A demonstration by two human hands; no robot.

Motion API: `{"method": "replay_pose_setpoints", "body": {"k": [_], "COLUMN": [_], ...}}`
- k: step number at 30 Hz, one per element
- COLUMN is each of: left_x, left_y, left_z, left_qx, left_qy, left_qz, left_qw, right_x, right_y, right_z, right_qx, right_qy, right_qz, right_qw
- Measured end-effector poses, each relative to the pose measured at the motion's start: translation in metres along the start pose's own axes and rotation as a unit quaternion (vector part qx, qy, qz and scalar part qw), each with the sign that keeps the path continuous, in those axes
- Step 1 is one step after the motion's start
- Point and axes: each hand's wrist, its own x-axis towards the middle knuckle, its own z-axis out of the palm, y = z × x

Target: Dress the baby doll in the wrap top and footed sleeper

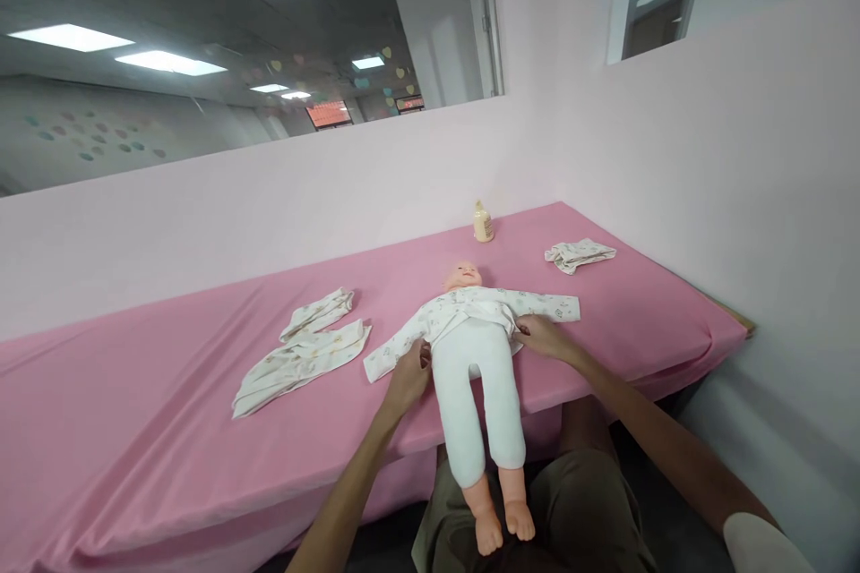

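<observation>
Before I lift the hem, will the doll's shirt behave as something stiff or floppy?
The shirt is probably floppy, since it bunches in soft folds over the middle of the doll. The sleeves may flap or fold easily, as nothing shows beyond their cuffs. It looks like thin cloth, so likely light.

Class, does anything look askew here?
Yes: the baby doll in white trousers overhangs the pink-covered table, feet beyond its front edge, and its white patterned long-sleeved top looks unevenly bunched up.
</observation>
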Motion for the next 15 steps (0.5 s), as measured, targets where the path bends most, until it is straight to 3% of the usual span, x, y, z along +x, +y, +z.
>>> {"method": "replay_pose_setpoints", "body": {"k": [3, 8, 15], "left_x": [0.003, 0.011, 0.025], "left_y": [-0.001, -0.011, -0.02], "left_z": [0.004, 0.005, 0.002], "left_qx": [0.091, 0.23, 0.317], "left_qy": [0.025, 0.057, 0.085], "left_qz": [0.061, 0.168, 0.166], "left_qw": [0.994, 0.957, 0.93], "right_x": [0.008, 0.013, 0.022], "right_y": [-0.002, 0.003, 0.013], "right_z": [0.001, -0.004, -0.013], "right_qx": [-0.015, -0.137, -0.213], "right_qy": [0.014, 0.094, 0.119], "right_qz": [-0.002, -0.042, -0.098], "right_qw": [1.0, 0.985, 0.965]}}
